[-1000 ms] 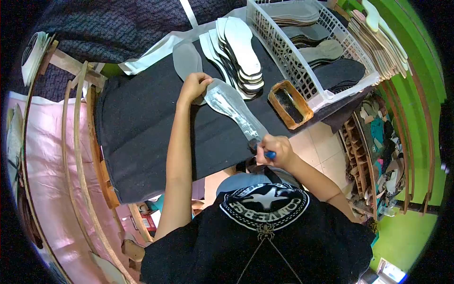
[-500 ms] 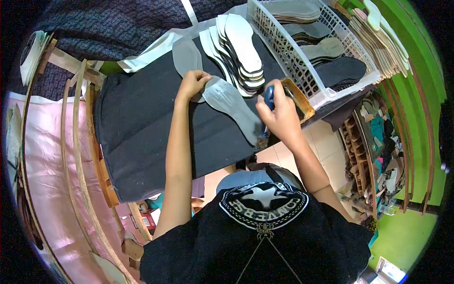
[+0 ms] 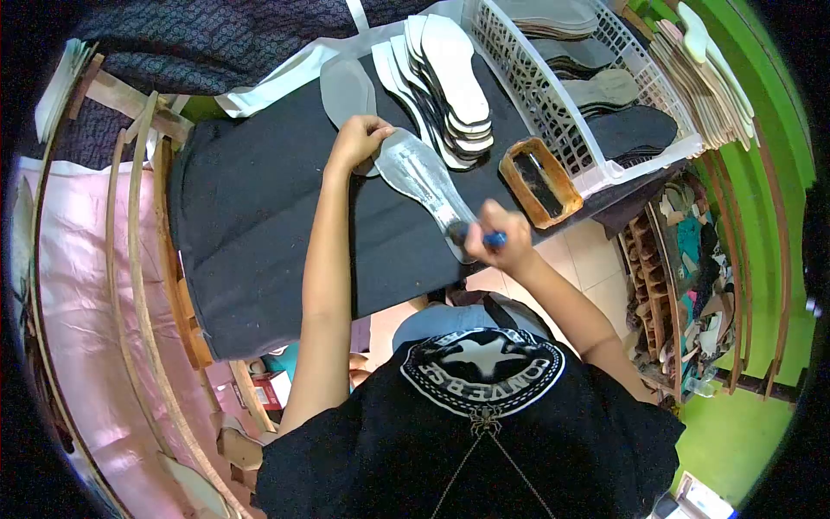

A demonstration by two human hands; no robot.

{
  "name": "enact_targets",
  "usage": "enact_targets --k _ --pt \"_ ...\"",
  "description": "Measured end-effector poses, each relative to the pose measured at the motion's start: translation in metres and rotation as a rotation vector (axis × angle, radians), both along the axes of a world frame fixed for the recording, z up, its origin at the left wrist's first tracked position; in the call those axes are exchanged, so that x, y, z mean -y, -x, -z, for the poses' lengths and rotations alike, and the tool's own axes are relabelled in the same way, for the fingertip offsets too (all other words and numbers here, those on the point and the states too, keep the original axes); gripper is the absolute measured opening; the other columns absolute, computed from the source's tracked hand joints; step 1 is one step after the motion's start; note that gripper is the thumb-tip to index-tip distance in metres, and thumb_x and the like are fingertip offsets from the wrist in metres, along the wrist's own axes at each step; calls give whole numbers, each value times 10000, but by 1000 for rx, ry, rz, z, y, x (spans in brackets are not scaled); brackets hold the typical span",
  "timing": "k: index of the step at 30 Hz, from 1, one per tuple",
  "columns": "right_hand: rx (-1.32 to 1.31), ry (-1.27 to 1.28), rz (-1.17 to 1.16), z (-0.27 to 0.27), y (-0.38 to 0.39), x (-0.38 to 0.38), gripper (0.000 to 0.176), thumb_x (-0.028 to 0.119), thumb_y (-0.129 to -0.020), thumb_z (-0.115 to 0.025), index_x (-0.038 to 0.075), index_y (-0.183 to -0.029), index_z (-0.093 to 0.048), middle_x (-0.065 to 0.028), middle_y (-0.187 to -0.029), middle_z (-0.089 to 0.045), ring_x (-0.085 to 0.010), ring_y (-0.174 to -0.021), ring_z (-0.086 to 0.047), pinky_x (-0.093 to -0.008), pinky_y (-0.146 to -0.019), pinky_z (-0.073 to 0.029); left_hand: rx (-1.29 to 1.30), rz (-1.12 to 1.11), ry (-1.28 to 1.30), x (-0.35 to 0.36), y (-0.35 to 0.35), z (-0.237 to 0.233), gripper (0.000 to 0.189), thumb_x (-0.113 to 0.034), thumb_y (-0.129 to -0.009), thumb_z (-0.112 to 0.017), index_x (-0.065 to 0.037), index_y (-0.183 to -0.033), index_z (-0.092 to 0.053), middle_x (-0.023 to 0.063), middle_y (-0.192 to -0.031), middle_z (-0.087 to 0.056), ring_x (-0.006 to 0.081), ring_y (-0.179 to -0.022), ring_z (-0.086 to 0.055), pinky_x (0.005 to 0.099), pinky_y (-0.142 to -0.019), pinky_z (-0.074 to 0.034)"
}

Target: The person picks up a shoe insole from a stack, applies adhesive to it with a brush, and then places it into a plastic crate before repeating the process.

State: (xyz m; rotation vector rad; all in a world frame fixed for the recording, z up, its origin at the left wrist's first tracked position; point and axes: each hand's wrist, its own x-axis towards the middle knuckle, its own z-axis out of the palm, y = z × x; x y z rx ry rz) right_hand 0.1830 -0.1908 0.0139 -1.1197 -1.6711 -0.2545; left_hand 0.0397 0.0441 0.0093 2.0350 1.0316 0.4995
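Note:
A grey insole lies slantwise on the black-covered table, with shiny wet streaks along its length. My left hand pinches its upper end between thumb and fingers. My right hand is closed around the blue handle of a brush, whose dark bristles touch the insole near its lower end. Partly under my left hand lies another grey insole. Just above and to the right is an overlapping stack of white insoles. To the right of the brush stands a brown-stained rectangular tub with dark contents.
A white plastic crate filled with grey and black insoles stands at the table's right back. Beside it is a pile of beige sole-shaped sheets. The black cloth covers the table up to its near edge. Wooden rails run along the left.
My right hand has moved down and left, away from the tub, tilting the brush across the insole's lower end. Wet streaks now reach farther down the insole. My left hand keeps its hold.

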Motion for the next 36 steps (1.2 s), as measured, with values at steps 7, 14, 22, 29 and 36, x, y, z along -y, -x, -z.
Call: enact_targets --k 7,14,22,29,36 --pt "-258 380 28 -50 -8 10 212 131 -702 -594 41 -760 -412 -78 -519 -442 -184 -384 -450 -284 -392 -372 -9 2 11 0 1 -2 196 -162 -722 -600 17 -804 -610 106 -659 -595 154 -586 -546 281 -566 -428" --pt "-193 264 97 -49 4 -54 224 158 -714 -588 32 -800 -422 -107 -494 -481 -252 -397 -509 -327 -381 -397 -20 19 3 -1 -2 -3 201 -174 -727 -602 15 -796 -610 81 -604 -570 130 -536 -510 273 -535 -418" --pt "-122 209 -59 -26 -19 22 291 39 -663 -615 18 -803 -361 -71 -594 -485 -174 -416 -465 -262 -392 -379 9 37 -51 -3 0 0 187 -167 -746 -586 15 -785 -605 40 -625 -582 86 -539 -488 246 -509 -403" --pt "-96 66 84 -28 -9 -29 258 73 -650 -623 40 -795 -412 -80 -599 -508 -217 -403 -487 -296 -401 -399 -28 5 -28 0 -1 -3 213 -191 -719 -606 11 -788 -616 115 -653 -597 163 -579 -549 287 -570 -430" --pt "-26 66 5 -13 -17 26 244 35 -640 -594 22 -761 -382 -64 -585 -493 -157 -403 -468 -275 -383 -375 0 -8 73 -2 0 1 193 -175 -730 -602 8 -790 -613 85 -606 -573 131 -533 -512 276 -522 -414"
